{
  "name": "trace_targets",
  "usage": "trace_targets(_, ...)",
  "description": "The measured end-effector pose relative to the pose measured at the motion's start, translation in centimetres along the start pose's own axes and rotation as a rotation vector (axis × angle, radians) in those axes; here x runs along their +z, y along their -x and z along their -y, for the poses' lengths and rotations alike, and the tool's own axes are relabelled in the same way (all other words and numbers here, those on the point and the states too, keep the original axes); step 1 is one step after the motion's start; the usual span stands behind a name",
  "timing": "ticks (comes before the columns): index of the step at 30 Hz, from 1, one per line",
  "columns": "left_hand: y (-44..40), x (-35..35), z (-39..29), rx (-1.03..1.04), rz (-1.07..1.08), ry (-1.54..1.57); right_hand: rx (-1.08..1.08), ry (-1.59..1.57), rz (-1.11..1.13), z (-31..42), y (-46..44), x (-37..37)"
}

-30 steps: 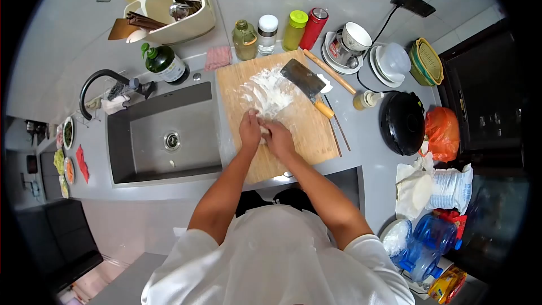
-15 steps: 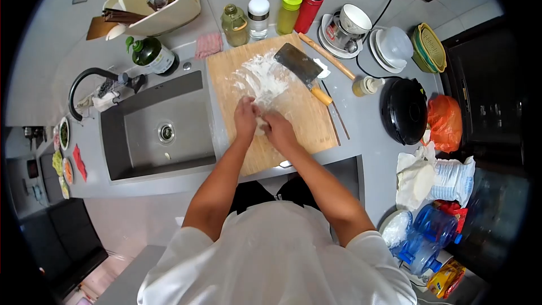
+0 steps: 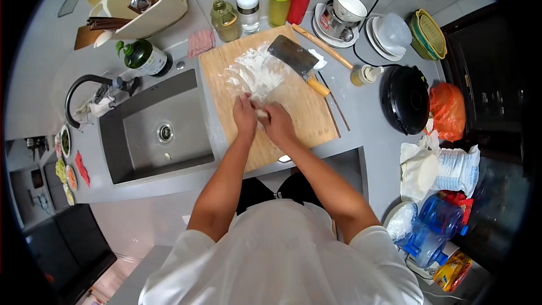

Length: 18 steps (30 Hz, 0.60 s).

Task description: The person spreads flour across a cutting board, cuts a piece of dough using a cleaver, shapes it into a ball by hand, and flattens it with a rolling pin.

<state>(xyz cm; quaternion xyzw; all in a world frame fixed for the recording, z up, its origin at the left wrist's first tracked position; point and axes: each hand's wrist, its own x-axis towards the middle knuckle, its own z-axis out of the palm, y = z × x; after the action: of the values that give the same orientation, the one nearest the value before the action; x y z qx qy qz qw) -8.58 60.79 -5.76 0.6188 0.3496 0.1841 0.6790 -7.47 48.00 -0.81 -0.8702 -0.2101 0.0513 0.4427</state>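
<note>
My left hand (image 3: 245, 116) and my right hand (image 3: 278, 123) are close together over the wooden board (image 3: 307, 127), fingers curled inward. A small pale piece of dough (image 3: 261, 114) shows between them, pinched by the fingers of both; most of it is hidden. White flour (image 3: 261, 73) lies spread on the board just beyond my fingertips. To the upper right, a cleaver (image 3: 293, 56) rests flat on the board, its wooden handle (image 3: 318, 86) pointing toward the right edge.
On the left is a sink (image 3: 155, 127) with a black faucet (image 3: 84, 82). Bottles (image 3: 248, 11) stand behind the board. A rolling pin (image 3: 322, 46), chopsticks (image 3: 339, 110), stacked bowls (image 3: 349, 7) and a black round appliance (image 3: 405, 100) occupy the right side.
Both hands stay together at the dough, with the fingers shifting slightly and the right hand less blurred. The whole view has shifted a little; the cleaver and flour lie as before.
</note>
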Motion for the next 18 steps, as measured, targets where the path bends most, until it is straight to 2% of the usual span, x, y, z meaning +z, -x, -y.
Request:
trace_targets(1, 1.4, -0.2, 0.1, 0.011, 0.047, -0.052, -0.104, 0.005, 0.001, 0.4, 1.1, -1.3)
trace_targets(3, 4.4, -0.9, 0.1, 0.027, 0.13, -0.153, 0.059, -0.169, 0.135, 0.6, 3.8, -3.3)
trace_targets(4, 5.1, -0.9, -0.1, 0.086, 0.144, -0.302, 0.144, -0.256, 0.2, 0.7, 4.4, -3.7)
trace_targets(7, 3.2, -0.5, 2.0, 0.692, 0.095, -0.689, 0.231, -0.097, 0.199, -1.1, 3.3, -1.9)
trace_targets(10, 0.9, 0.5, 1.1, 0.656, 0.047, -0.767, 0.188, 0.098, 0.066, -2.4, 0.6, 1.1)
trace_targets(13, 1.6, 1.3, -0.4, 0.207, 0.1, -0.354, -0.046, 0.016, 0.017, -1.4, 0.0, -0.4)
trace_targets(14, 1.1, 0.9, 1.1, 0.04, 0.133, -0.086, -0.148, -0.025, 0.027, -1.3, 0.3, -1.2)
trace_targets(16, 2.3, -0.3, 0.4, -0.039, 0.18, -0.097, -0.362, -0.106, 0.073, -1.6, 2.4, -2.2)
trace_targets(17, 3.2, -0.9, 0.0, -0.08, 0.198, -0.101, -0.206, -0.179, 0.119, -1.4, 3.3, -2.5)
trace_targets(18, 4.0, -1.0, -0.1, 0.057, 0.198, -0.305, -0.047, -0.251, 0.164, -0.8, 4.2, -3.1)
